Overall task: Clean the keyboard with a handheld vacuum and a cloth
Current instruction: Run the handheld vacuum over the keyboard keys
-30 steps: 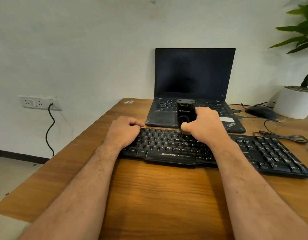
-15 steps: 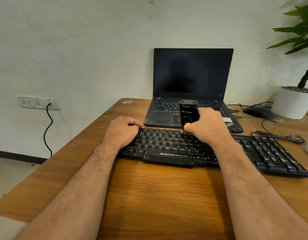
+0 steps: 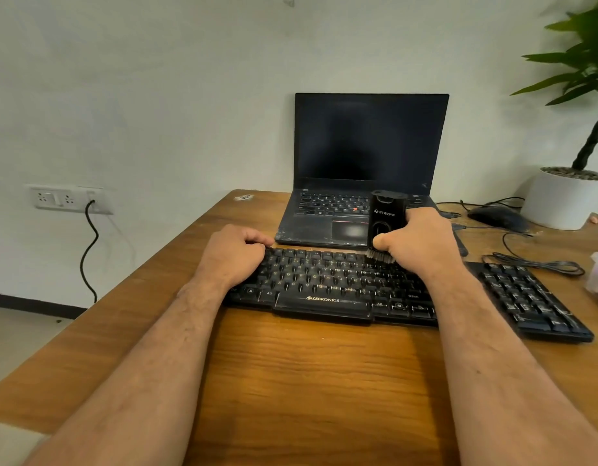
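Two hands are engaged on the keyboard (image 3: 341, 290). My right hand (image 3: 422, 243) is wrapped round the black handheld vacuum (image 3: 386, 220), thumb pressed across its front face, and holds it upright with the brush nozzle (image 3: 380, 256) touching the top key rows. My left hand (image 3: 233, 253) rests with curled fingers on the keyboard's left end, apparently steadying it; whether it actually grips the edge I cannot tell.

Assessment of the step in hand: vacuuming the rows. To do it well I judge the body should stay upright so the bristles reach into the gaps between keys. Passes should run along each row in turn, and pressure should be light enough not to depress or dislodge keycaps. The left hand should hold firm so the board does not slide on the wooden table (image 3: 307, 381).

Position: the keyboard lies directly before me, near the table's front. Its left end is under the left hand, and the right hand works above the centre-right of the main key block. The number pad at the far right is uncovered. A laptop (image 3: 365, 169) stands just behind the keyboard. No cloth is identifiable; a pale object at the right edge is too cropped to name.
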